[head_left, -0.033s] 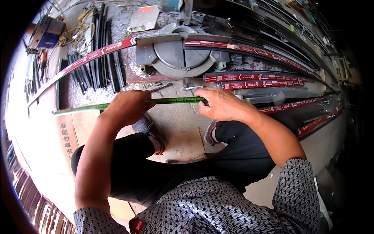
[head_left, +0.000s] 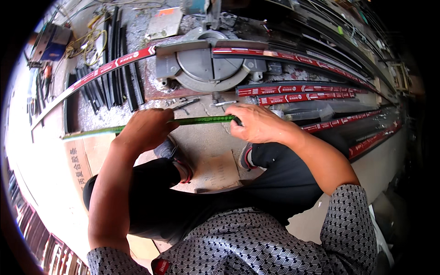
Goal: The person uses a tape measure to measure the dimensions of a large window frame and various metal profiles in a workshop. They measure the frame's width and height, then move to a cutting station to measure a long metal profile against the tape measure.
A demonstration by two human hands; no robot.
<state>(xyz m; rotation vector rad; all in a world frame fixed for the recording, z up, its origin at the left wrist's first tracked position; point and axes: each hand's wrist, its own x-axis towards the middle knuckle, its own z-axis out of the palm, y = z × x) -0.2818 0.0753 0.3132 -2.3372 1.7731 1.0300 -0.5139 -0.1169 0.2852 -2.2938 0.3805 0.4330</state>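
A green tape measure [head_left: 201,120] is stretched nearly level in front of me, above the floor. My left hand [head_left: 147,127] has its fingers closed round the blade, and more of the blade runs out past it to the left. At the other end, my right hand [head_left: 253,123] grips the tape measure, with a small dark part showing by its thumb; the fingers cover the rest. Beyond both hands is the grey round base of a mitre saw [head_left: 208,68]. A long profile with red and white film [head_left: 123,59] reaches left from its fence.
Red-filmed profiles [head_left: 302,89] lie in rows at the right. Short black strips [head_left: 94,89] are piled at the left, near a blue box [head_left: 52,41] and a yellow cord [head_left: 91,43]. Flattened cardboard [head_left: 78,156] lies by my left knee. Small metal tools [head_left: 185,104] rest before the saw.
The whole view has shifted slightly, so the saw and profiles sit a little further left. Both hands keep their hold on the tape measure.
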